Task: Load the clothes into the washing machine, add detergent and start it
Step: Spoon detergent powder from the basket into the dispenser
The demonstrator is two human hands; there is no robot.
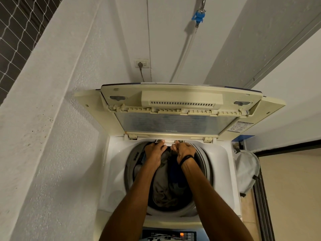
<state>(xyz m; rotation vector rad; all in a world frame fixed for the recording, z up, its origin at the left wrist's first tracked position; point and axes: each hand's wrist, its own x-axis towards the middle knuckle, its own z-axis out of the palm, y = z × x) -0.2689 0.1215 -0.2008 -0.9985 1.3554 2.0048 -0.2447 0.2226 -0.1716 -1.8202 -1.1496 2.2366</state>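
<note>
The top-loading washing machine stands with its lid folded up against the wall. Dark and grey clothes fill the drum. Both my arms reach over the drum to its back rim. My left hand and my right hand sit side by side there. The fingers of both are curled onto a small white drawer-like piece set in the rim. My right wrist wears a black band. The palms hide most of that white piece.
The control panel at the front edge shows an orange light. A grey laundry bag hangs at the machine's right. A wall socket with a plugged cable and a blue tap with a hose are on the wall behind.
</note>
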